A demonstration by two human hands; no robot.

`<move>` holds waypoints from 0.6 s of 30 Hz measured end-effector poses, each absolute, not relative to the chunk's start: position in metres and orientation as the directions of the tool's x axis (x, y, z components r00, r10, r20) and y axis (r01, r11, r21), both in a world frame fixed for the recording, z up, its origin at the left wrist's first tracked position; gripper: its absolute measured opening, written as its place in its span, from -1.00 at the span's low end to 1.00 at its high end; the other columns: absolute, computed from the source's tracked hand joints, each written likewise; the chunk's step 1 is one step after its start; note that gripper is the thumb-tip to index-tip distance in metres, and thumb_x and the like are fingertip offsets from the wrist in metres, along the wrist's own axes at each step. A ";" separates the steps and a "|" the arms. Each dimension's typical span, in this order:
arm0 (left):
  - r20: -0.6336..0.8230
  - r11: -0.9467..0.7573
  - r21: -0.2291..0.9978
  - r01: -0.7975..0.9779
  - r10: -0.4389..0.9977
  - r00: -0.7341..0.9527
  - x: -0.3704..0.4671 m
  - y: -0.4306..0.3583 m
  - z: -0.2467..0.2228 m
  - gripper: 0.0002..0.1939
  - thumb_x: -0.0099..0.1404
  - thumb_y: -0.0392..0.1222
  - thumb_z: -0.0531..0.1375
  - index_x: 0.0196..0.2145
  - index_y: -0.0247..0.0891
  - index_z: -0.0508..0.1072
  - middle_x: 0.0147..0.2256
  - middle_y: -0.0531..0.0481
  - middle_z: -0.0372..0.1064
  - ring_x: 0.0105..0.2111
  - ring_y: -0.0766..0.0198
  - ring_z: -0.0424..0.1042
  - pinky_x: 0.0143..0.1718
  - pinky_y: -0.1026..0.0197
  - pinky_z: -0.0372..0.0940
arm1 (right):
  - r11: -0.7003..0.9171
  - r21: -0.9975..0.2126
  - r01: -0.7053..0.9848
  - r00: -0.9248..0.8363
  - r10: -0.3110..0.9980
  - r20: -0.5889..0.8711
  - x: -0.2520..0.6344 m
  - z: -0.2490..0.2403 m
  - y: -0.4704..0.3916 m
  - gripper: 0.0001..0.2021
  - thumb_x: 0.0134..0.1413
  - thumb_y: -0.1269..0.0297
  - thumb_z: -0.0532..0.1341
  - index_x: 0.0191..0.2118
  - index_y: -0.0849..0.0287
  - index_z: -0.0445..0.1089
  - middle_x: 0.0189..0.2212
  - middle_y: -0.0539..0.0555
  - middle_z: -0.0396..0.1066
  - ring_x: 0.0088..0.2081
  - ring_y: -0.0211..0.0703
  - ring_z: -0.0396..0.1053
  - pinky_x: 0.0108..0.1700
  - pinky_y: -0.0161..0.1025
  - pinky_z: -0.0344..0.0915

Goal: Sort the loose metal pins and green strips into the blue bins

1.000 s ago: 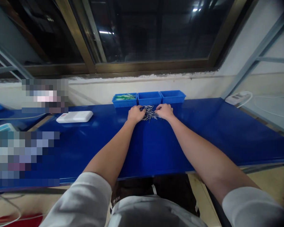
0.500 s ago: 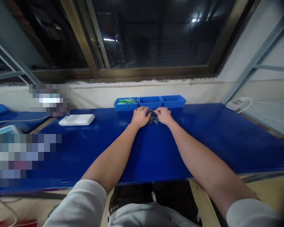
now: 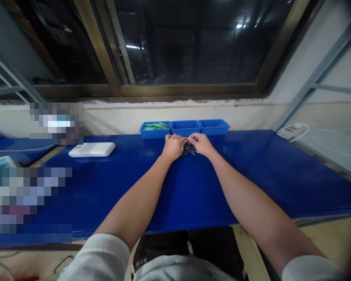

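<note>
A small pile of thin, dark and shiny metal pins [image 3: 189,150] lies on the blue tabletop [image 3: 190,187], between and just under my hands. My left hand [image 3: 173,146] is at the pile's left side, fingers curled and closed; what they hold is hidden. From the right, my right hand [image 3: 201,143] reaches over the pile, its thumb and forefinger pinched on what looks like one thin metal pin. The fingertips of both hands come close together above the back of the pile. The pins' exact kind is too small to tell.
Behind my hands three blue bins stand in a row: a left bin [image 3: 155,135] with green-and-white packets, a middle bin [image 3: 186,127] and a right bin [image 3: 214,127]. A white oblong device [image 3: 92,150] lies to the left. A power strip [image 3: 292,130] sits at the back right.
My right hand's fingers have shifted slightly left, and the fingertips of both hands have come nearer each other above the pins. The bins stay in place.
</note>
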State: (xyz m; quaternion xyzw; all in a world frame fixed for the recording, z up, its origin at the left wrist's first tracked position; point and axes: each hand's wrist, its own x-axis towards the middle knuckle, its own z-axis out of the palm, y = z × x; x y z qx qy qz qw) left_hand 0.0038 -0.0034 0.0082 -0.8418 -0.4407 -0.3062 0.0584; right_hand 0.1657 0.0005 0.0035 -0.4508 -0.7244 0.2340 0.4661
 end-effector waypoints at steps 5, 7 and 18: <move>0.561 -0.593 0.182 0.784 0.718 0.413 0.003 -0.006 0.009 -0.70 0.38 -0.17 -0.03 -0.27 -0.19 0.50 -0.31 -0.05 0.51 -0.21 0.15 0.38 -0.11 0.03 0.04 | 0.467 -0.863 0.195 -0.106 0.884 0.455 0.165 0.003 0.002 -0.87 -0.19 0.32 0.26 -0.40 0.19 0.44 -0.41 0.05 0.49 -0.34 -0.17 0.42 -0.14 -0.16 0.31; 0.557 -0.597 0.190 0.779 0.719 0.416 0.003 -0.007 0.007 -0.71 0.37 -0.16 -0.02 -0.26 -0.19 0.50 -0.30 -0.04 0.51 -0.20 0.16 0.39 -0.10 0.02 0.05 | 0.425 -0.897 0.124 -0.108 0.904 0.414 0.166 0.004 0.001 -0.88 -0.24 0.31 0.27 -0.44 0.18 0.43 -0.44 0.03 0.49 -0.35 -0.15 0.42 -0.13 -0.13 0.32; 0.368 -0.737 0.343 0.582 0.676 0.638 0.002 -0.123 0.093 -0.78 0.20 -0.08 0.10 -0.26 -0.16 0.47 -0.30 -0.04 0.47 -0.30 0.15 0.43 -0.25 0.12 0.31 | 0.277 -0.652 0.706 0.062 0.893 0.447 0.167 0.028 0.016 -0.65 -0.16 0.35 0.15 -0.15 0.08 0.42 -0.17 0.04 0.46 -0.01 0.05 0.25 0.03 0.05 0.17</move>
